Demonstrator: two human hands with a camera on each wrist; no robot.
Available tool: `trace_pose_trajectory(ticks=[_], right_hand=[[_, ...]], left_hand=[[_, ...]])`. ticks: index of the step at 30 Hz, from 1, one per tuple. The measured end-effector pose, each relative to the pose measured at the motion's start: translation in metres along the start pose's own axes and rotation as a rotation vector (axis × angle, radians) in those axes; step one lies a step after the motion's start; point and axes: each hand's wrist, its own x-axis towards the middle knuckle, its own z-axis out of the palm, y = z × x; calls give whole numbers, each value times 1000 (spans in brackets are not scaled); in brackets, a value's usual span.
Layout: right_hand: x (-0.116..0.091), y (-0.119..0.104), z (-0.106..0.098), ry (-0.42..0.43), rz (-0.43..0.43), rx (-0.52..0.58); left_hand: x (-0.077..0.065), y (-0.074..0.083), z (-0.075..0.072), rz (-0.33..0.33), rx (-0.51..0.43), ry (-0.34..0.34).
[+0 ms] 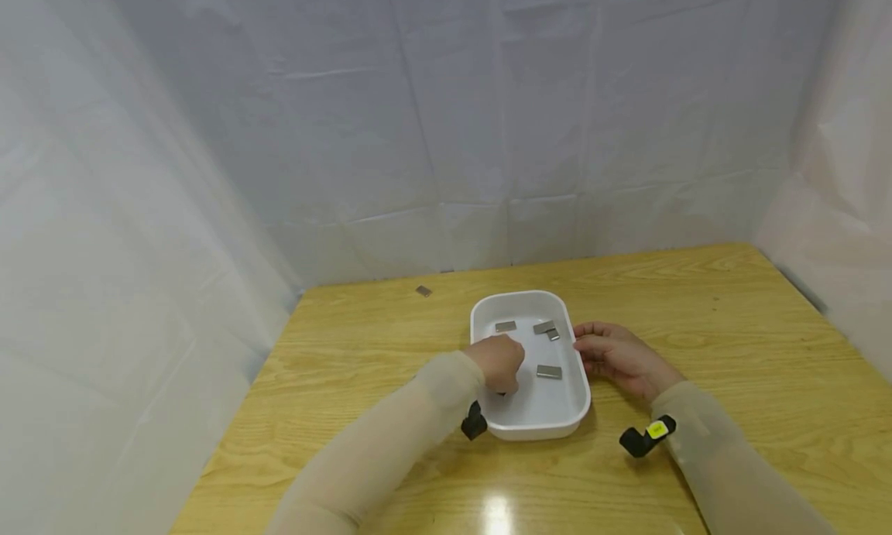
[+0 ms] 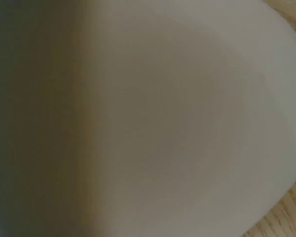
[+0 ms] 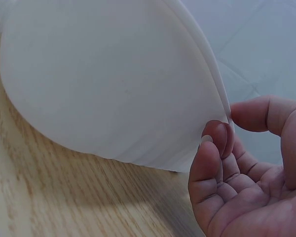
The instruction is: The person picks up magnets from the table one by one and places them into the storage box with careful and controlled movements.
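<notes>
A white rectangular tray [image 1: 536,426] with raised walls stands on the wooden table. Inside it lie several small silver-grey rectangular pieces: one by the far wall [image 1: 505,327], an overlapping pair including a piece [image 1: 543,327] at the far right, and another [image 1: 549,372] right of the middle. My left hand [image 1: 496,362] reaches down over the tray's left side. Its fingertips are hidden beneath it, with a dark bit just showing below. The right hand [image 3: 241,182] pinches the tray's right rim, thumb at the edge and curled fingers against the outer wall. In the left wrist view a blurred pale surface fills nearly everything.
Another small grey rectangular piece [image 1: 423,291] lies on the wooden table [image 1: 348,365] near its back edge, left of the tray. White sheeting [image 1: 446,132] hangs behind the table and at both sides. Each wrist wears a black camera mount.
</notes>
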Motion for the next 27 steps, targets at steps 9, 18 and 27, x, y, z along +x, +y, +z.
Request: trace_pose_trajectory(ticks=[9,18,27], right_hand=[[0,0,0,5,7,5],[-1,-1,1,-2,-3,10],[-1,0,1,-6,-3,20]], left_hand=[[-1,1,3,-41,-49,-42],[-2,1,3,-25,-29,-12],[-2,0,5,0,-42,11]])
